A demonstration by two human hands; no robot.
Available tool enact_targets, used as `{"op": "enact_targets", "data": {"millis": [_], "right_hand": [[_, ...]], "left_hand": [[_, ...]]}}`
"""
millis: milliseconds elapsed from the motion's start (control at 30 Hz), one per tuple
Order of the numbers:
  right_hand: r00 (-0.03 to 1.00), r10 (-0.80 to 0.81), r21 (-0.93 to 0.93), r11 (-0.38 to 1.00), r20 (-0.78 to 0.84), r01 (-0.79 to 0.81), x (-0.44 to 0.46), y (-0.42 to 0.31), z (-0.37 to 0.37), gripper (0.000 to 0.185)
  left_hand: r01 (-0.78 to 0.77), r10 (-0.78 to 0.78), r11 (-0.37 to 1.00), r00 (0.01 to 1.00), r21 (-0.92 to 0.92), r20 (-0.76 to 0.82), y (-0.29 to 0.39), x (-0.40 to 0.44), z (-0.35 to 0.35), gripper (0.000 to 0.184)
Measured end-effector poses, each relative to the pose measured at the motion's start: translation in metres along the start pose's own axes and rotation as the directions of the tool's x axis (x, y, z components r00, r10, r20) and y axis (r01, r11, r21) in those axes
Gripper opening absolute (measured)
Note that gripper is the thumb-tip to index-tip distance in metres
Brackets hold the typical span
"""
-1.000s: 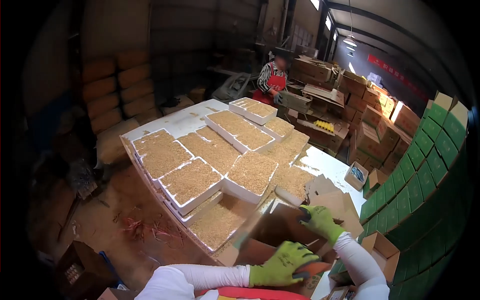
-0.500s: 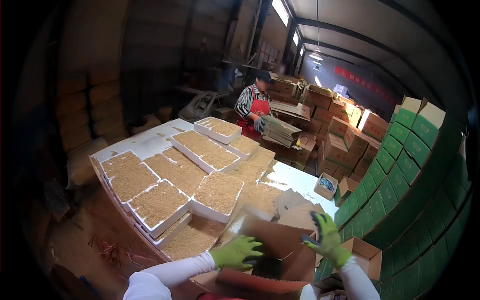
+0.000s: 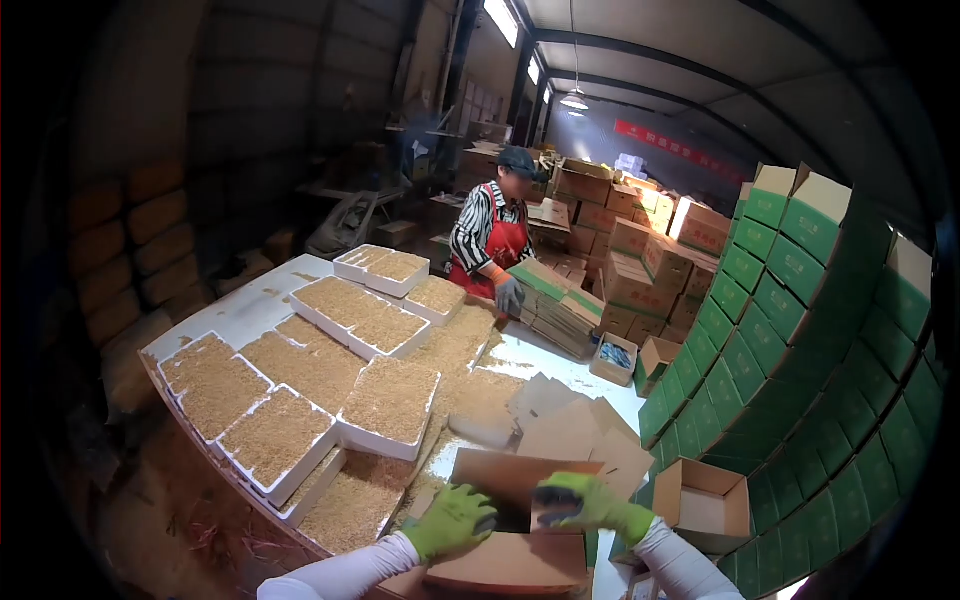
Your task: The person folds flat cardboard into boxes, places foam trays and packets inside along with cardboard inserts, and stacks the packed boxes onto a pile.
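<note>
In front of me stands an open brown cardboard box [image 3: 512, 562], its far flap raised and its inside dark. My left hand [image 3: 450, 522], in a green glove with dark fingertips, is closed over the box's left edge. My right hand [image 3: 588, 502], gloved the same way, bends its fingers over the right side of the opening. Loose flat cardboard sheets [image 3: 570, 432] lie just beyond the box. To the left, white foam trays [image 3: 385, 438] full of tan, grainy material cover much of the white table [image 3: 232, 292].
Across the table a person [image 3: 492, 225] in a red apron holds a stack of folded cartons [image 3: 548, 305]. Green boxes [image 3: 775, 300] rise in stacks on the right. Near them are an open empty carton [image 3: 705, 500] and a small box of blue packets [image 3: 613, 358].
My right hand has moved left and inward over the box; my left hand's spread fingers have curled onto its edge. The view has shifted right. The co-worker's cartons have come lower, against the table.
</note>
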State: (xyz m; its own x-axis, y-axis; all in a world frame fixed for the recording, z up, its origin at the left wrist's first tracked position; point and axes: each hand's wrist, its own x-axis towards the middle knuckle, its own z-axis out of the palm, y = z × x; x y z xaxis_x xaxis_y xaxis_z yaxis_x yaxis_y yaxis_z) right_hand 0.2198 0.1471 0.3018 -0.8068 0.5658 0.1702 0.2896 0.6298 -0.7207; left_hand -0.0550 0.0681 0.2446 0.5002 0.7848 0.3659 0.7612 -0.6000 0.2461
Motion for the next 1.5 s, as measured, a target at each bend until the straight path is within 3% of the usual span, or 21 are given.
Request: {"op": "enact_targets", "data": {"millis": [100,200,233,267,333,400,500,633,733,767,800,833,900,933,967,1000,1033,1167,1300,1400,1500], "right_hand": [[0.748,0.034,0.179,0.977,-0.663,0.115,0.045,-0.009,-0.059,0.041],[0.806,0.267,-0.314,0.82,-0.529,-0.478,0.036,0.075,-0.002,0.06],[0.827,0.332,0.036,0.934,-0.453,-0.356,0.023,0.12,0.032,0.077],[0.891,0.292,-0.751,0.482,-0.348,-0.451,0.008,0.049,0.067,0.084],[0.876,-0.012,-0.779,0.463,-0.483,-0.423,-0.009,0.047,0.069,0.079],[0.754,0.404,-0.304,0.737,-0.518,-0.603,-0.028,0.058,0.058,0.067],[0.573,0.819,0.224,0.552,0.036,-0.803,-0.038,0.022,0.006,0.056],[0.55,0.755,0.687,0.187,0.356,-0.702,-0.075,-0.025,-0.012,0.078],[0.721,0.554,0.902,-0.149,0.416,-0.406,-0.107,-0.007,0.022,0.081],[0.764,0.608,0.76,0.385,0.218,-0.524,-0.126,0.026,0.051,0.082],[0.772,0.632,0.723,0.502,0.068,-0.475,-0.142,0.045,0.082,0.086],[0.763,0.641,0.656,0.611,-0.082,-0.442,-0.157,0.062,0.112,0.092],[0.723,0.639,0.756,0.602,-0.262,-0.259,-0.183,0.091,0.177,0.095],[0.808,0.484,0.598,0.772,-0.335,-0.215,-0.196,0.112,0.195,0.092],[0.911,0.333,0.065,0.943,-0.242,-0.327,-0.196,0.117,0.188,0.087],[0.894,0.397,0.123,0.917,-0.207,-0.379,-0.192,0.126,0.169,0.079],[0.872,0.46,0.178,0.884,-0.17,-0.431,-0.173,0.119,0.145,0.071],[0.723,0.415,0.323,0.906,-0.552,-0.274,-0.046,0.106,0.043,0.032],[0.944,0.26,0.193,0.956,-0.205,-0.222,0.134,0.106,0.021,0.04],[0.997,0.007,-0.322,0.946,-0.075,-0.031,0.285,0.141,0.047,0.054],[0.969,0.111,-0.18,0.972,-0.219,-0.152,0.399,0.196,0.084,0.06]], "left_hand": [[0.007,-0.016,0.999,0.981,-0.05,-0.195,0.005,-0.005,-0.003,0.049],[0.039,0.0,0.994,0.93,0.098,-0.369,0.008,-0.013,-0.011,0.064],[0.13,-0.033,0.979,0.86,0.157,-0.508,0.007,-0.018,-0.001,0.07],[0.307,-0.243,0.952,0.787,0.018,-0.567,0.01,-0.017,0.005,0.078],[0.748,-0.762,0.626,0.529,-0.22,-0.373,0.01,-0.025,0.042,0.092],[0.78,-0.787,0.318,0.534,-0.539,0.31,-0.007,-0.032,0.019,0.097],[0.821,-0.775,0.476,0.561,-0.314,0.292,0.02,-0.028,-0.01,0.097],[0.412,-0.493,0.846,0.846,-0.339,-0.202,0.039,-0.037,-0.027,0.089],[0.18,-0.282,0.939,0.892,-0.294,-0.354,0.046,-0.057,-0.019,0.086],[0.134,-0.25,0.932,0.91,-0.338,-0.329,0.038,-0.068,-0.018,0.085],[0.09,-0.218,0.921,0.925,-0.38,-0.31,0.032,-0.072,-0.019,0.084],[0.183,-0.483,0.489,0.871,-0.853,-0.09,0.047,-0.065,-0.05,0.081],[0.329,-0.649,-0.02,0.714,-0.944,0.262,0.001,-0.092,0.004,0.077],[0.574,-0.673,0.125,0.649,-0.809,0.355,-0.003,-0.091,-0.002,0.077],[0.763,-0.688,0.255,0.575,-0.594,0.444,-0.007,-0.089,-0.007,0.078],[0.771,-0.709,0.594,0.637,-0.232,0.303,-0.005,-0.086,-0.005,0.08],[0.707,-0.685,0.676,0.707,-0.208,0.177,-0.004,-0.095,0.015,0.074],[0.669,-0.685,0.674,0.725,-0.314,0.074,-0.002,-0.094,0.014,0.061],[0.618,-0.706,0.66,0.704,-0.427,-0.073,0.0,-0.095,0.023,0.056],[0.771,-0.784,0.548,0.608,-0.323,0.122,0.008,-0.089,0.016,0.056],[0.759,-0.757,0.446,0.603,-0.474,0.252,0.0,-0.092,0.011,0.065]]}}
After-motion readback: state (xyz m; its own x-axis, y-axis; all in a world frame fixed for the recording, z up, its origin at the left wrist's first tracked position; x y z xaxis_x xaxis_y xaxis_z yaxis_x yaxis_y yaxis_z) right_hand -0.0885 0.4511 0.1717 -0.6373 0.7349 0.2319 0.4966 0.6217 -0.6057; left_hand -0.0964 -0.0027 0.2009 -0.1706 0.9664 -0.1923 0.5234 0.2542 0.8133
